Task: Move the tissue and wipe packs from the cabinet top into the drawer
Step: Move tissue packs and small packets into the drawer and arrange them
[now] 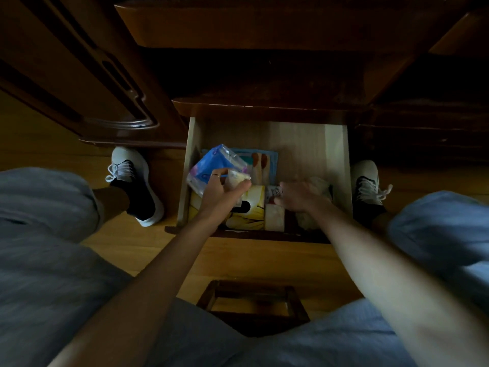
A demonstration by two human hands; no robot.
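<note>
Grey-trousered knees frame the open pale wooden drawer (195, 133). Over its left half, the left hand (221, 193) pinches a blue plastic tissue pack (211, 164), long axis slanting toward the back-right. Nearer its right wall, right hand (299, 196) hovers, fingers loosely spread.

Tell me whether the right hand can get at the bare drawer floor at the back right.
Probably yes. The right hand hovers open inside the drawer, and the bare floor beyond it has nothing lying on it or across the way.
</note>
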